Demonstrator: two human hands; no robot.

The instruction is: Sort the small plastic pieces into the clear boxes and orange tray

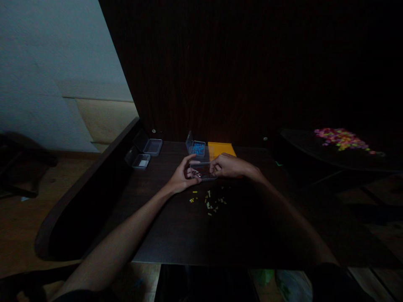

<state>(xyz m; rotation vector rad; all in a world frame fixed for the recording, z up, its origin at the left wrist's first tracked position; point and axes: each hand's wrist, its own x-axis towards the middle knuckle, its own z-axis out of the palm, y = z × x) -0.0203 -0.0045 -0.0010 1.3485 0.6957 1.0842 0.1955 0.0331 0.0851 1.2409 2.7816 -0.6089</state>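
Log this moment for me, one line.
left hand: holding clear box by left end; right hand: at its right end, grip unclear; table: loose yellow pieces; behind clear box: blue pieces in second box

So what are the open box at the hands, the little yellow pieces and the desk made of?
The open box: probably clear, smooth plastic, as its walls show through.
The little yellow pieces: perhaps moulded plastic, from their even colour and blocky shapes; too small to judge finish.
The desk: wood or wood-look laminate, dark with a dull sheen.
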